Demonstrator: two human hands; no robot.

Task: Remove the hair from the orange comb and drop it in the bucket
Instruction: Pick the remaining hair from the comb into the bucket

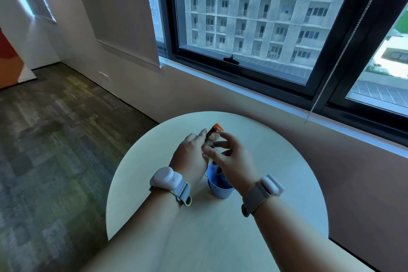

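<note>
My left hand (191,153) grips the orange comb (213,136) above the middle of the round table, the comb's orange end pointing away from me. Dark hair clings along the comb's left edge. My right hand (231,157) touches the comb's teeth with thumb and fingertips pinched near its lower end; whether hair is between them is too small to tell. A small blue bucket (220,191) stands on the table just below and between my hands, partly hidden by my right hand, with something dark inside.
The round pale table (276,172) stands close to a wall under a large window (254,17). A blind cord (326,86) hangs at the right. Carpeted floor (55,139) spreads to the left. Both wrists wear strapped bands.
</note>
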